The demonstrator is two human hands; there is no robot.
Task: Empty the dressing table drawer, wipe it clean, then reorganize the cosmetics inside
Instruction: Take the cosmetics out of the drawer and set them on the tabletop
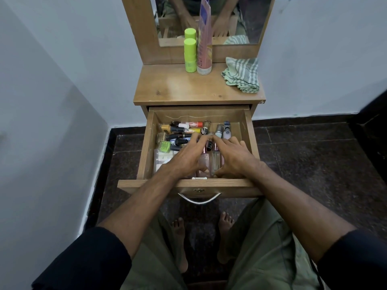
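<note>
1. Drawer (146, 155) pulled open at frame centre, crowded with nail polish bottles (178, 136)
2. Left hand (185, 159) and right hand (234, 156) spread flat over clear bottles (209, 162), grasping nothing
3. Emptying or reorganizing, hard to tell; striped cloth (240, 74) waiting upper right

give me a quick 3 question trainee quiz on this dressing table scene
1. True or false: the open wooden drawer already lies empty.
2. Where does the green striped folded cloth lie? A) in the drawer B) on the tabletop's right side C) on the floor
3. Fill in: the tall pink tube stands beside the lime green ____.

Key: 1. False, small cosmetics bottles fill it, with the left hand and right hand among them. 2. B. 3. bottle.
</note>
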